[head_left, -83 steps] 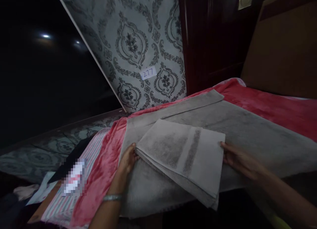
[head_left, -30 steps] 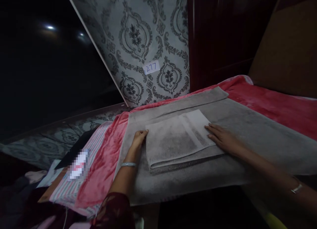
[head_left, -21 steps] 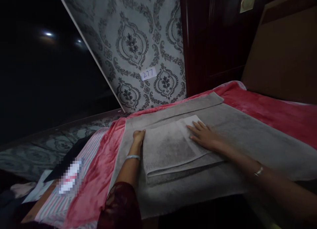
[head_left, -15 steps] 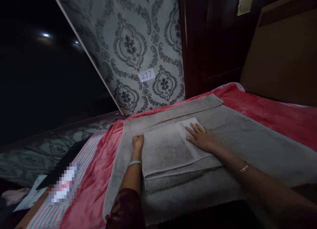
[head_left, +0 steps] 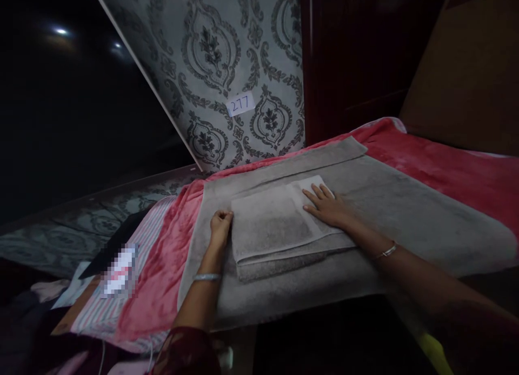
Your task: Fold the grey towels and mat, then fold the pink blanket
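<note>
A folded light-grey towel lies in layers on a larger grey cloth spread over the bed. My right hand rests flat on the towel's right part, fingers spread over its paler band. At the towel's left edge is my left hand, closed with thumb and fingertips pinched together on that edge. Part of the pinch is hard to make out in the dim light. The towel's near side shows a folded edge with another layer below it.
A red-pink blanket and striped bedding lie beneath the grey cloth. Behind stands a patterned wall with a paper label reading 277. A large dark screen is at left, a brown board at right.
The view has tipped downward, so everything sits higher. My left hand has turned slightly, and its pinched fingertips now show more clearly. My right hand stays flat on the towel.
</note>
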Demonstrator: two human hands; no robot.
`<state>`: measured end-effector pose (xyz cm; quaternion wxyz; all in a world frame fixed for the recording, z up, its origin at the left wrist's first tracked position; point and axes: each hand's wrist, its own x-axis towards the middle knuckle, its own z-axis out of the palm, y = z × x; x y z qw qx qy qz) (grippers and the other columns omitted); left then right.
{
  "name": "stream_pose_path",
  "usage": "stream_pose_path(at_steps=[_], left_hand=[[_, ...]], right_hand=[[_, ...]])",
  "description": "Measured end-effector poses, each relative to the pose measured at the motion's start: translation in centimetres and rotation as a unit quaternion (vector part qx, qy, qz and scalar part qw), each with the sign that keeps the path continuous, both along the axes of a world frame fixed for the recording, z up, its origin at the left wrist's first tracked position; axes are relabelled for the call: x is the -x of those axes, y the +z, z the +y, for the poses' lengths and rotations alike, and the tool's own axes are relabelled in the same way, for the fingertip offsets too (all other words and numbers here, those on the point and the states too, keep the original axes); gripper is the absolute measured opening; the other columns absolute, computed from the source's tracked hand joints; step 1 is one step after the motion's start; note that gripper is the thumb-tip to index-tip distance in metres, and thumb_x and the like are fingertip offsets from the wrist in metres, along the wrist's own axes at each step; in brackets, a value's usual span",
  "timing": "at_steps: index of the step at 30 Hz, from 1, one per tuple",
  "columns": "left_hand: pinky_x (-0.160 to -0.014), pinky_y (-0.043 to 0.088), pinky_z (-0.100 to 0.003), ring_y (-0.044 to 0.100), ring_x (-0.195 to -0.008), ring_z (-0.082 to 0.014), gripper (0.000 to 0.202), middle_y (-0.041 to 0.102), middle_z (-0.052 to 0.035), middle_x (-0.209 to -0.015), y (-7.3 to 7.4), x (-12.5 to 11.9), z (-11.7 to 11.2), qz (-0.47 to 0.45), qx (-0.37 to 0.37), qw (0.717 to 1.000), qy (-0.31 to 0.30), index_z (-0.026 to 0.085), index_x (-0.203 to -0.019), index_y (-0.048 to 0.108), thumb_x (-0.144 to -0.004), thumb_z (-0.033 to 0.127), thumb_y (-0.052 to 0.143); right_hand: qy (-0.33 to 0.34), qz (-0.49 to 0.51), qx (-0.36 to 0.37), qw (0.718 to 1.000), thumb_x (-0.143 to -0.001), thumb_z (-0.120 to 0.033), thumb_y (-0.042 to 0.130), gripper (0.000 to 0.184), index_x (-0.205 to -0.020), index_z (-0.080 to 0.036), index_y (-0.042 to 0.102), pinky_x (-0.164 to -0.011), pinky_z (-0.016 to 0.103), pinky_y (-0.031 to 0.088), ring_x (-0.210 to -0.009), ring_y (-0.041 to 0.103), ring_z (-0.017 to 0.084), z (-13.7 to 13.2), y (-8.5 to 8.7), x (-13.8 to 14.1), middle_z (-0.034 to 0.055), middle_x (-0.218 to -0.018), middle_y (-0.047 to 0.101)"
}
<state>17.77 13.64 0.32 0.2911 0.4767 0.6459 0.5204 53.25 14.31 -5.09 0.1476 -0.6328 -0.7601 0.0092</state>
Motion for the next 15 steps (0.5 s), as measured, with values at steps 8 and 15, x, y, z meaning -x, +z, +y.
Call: stream_pose_path(at_steps=[8, 15], left_hand=[[-0.097, 0.046, -0.042, 0.058, -0.108, -0.0258, 0.022, 0.066, -0.0083, -0.108, 0.0, 0.0, -10.3, 0.335, -0.195, 0.902, -0.19, 0.022, -0.094, 0.066, -0.08, 0.039, 0.066], [-0.098, 0.051, -0.042, 0.063, -0.111, -0.0239, 0.023, 0.069, -0.0081, -0.115, -1.1, 2.0, -10.9, 0.413, -0.232, 0.836, -0.276, 0.024, -0.112, 0.065, -0.092, 0.029, 0.053]], right_hand=[[0.035, 0.028, 0.055, 0.997, -0.093, -0.067, 0.036, 0.071, -0.154, -0.031, 0.037, -0.114, 0.062, 0.029, -0.149, 0.021, 0.036, -0.5, 0.8, -1.2, 0.0068, -0.162, 0.026], [0.182, 0.122, 0.042, 0.975, -0.093, -0.058, 0.048, 0.062, -0.143, -0.023, 0.054, -0.119, 0.051, 0.031, -0.144, 0.035, 0.029, -7.4, 1.5, -6.4, 0.0079, -0.154, 0.041]])
